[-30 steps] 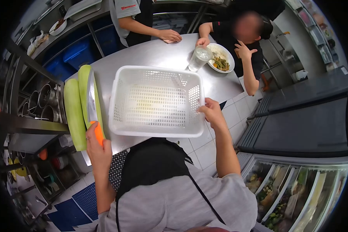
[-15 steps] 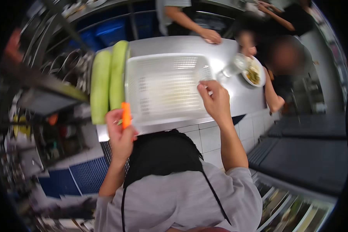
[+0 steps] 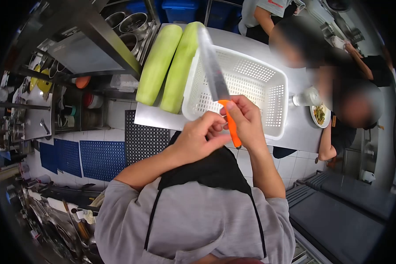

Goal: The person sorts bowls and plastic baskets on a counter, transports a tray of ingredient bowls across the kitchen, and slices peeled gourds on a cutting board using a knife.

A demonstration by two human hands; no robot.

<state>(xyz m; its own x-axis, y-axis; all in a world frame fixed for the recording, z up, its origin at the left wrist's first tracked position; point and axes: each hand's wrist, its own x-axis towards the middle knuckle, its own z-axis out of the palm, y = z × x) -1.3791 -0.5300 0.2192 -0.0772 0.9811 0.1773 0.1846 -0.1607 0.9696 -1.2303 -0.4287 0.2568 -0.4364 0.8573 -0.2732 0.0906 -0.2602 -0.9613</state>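
A large knife with an orange handle (image 3: 233, 127) is gripped in my right hand (image 3: 248, 121). Its long blade (image 3: 213, 66) points up and away, over the left part of a white perforated plastic basket (image 3: 281, 108). My left hand (image 3: 204, 134) is close beside the handle, thumb and fingers apart and partly curled; whether it touches the handle is unclear. Left of the basket, two long pale green gourds, apparently peeled, lie side by side: the outer gourd (image 3: 158, 66) and the inner gourd (image 3: 180, 72). The blade tip overlaps the inner gourd's far end in view.
Everything stands on a steel table (image 3: 152, 115). At its right are a clear glass (image 3: 307, 97) and a plate of food (image 3: 314, 118), with a person seated by them. Other people are beyond the table. A metal shelf frame (image 3: 114, 39) rises at the left.
The knife has passed from my left hand to my right, and its blade now shows. Both hands have come together before the basket. The view has turned, shifting the table rightward.
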